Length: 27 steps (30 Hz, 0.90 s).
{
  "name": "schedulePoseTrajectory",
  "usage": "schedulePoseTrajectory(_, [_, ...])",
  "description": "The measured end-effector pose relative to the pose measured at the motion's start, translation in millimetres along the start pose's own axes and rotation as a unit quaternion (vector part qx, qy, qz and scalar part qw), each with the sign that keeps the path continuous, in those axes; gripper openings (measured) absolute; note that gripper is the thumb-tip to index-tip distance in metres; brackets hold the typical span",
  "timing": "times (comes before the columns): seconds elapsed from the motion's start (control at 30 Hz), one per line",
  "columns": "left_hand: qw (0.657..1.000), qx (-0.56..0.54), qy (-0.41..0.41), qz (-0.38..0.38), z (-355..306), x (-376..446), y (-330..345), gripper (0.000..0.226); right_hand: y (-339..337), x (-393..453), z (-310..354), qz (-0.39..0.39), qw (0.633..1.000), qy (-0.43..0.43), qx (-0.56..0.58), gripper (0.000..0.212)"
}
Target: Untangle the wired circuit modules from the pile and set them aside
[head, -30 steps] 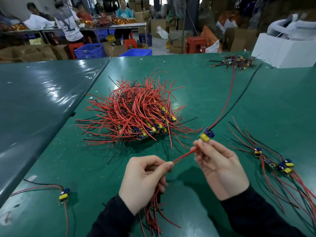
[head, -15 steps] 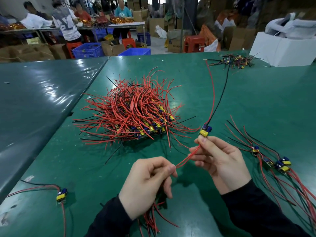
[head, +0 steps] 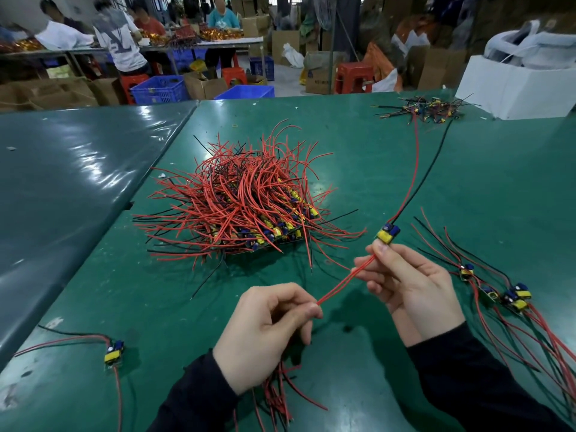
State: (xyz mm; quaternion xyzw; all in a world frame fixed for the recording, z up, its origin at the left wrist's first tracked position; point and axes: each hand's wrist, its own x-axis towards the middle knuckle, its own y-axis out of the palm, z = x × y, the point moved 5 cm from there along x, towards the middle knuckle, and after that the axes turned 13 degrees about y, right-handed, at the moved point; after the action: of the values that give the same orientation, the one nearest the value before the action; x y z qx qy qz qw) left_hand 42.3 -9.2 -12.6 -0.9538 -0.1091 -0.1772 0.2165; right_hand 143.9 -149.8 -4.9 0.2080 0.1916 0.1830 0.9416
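Right hand (head: pixel 414 288) pinches a module (head: pixel 387 234) near the pile (head: pixel 243 204); left hand (head: pixel 265 332) pinches its red leads (head: pixel 339 285). Its far wires trail right and could snag the far bundle (head: pixel 427 109) on the table (head: pixel 498 188)

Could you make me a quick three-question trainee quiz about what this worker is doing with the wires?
1. True or false: the right hand holds a module clear of the big pile.
2. What does the left hand pinch? A) a black wire B) red wires C) a screwdriver
3. Fill in: the lone module by the left sleeve lies on the green ____.

Key: 1 true; 2 B; 3 table.
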Motion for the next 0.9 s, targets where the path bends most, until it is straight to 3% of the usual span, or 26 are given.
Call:
schedulePoseTrajectory(0.13, [0.993,0.106,-0.021,-0.046,6,0,-3,0.026,8,-8,-7,0.037,0.999,-0.015,-0.033,0.011])
schedulePoseTrajectory(0.27, [0.992,0.088,-0.018,-0.089,5,1,-10,0.024,7,-7,-1,0.030,0.999,-0.038,-0.013,0.012])
schedulePoseTrajectory(0.43, [0.998,0.033,-0.048,-0.027,7,1,-4,0.024,0,-3,6,0.004,0.999,-0.038,0.018,0.014])
schedulePoseTrajectory(0.7, [0.961,0.255,-0.030,-0.106,5,-3,-16,0.028,13,-15,-10,0.060,0.997,-0.039,-0.023,0.013])
schedulePoseTrajectory(0.83, [0.970,0.226,0.010,-0.089,-6,-2,-18,0.005,7,-8,-9,0.035,0.999,-0.001,-0.028,0.012])
schedulePoseTrajectory(0.9, [0.977,0.202,0.040,-0.050,-14,0,-14,0.034,8,-6,-14,0.042,0.997,0.030,-0.060,0.015])
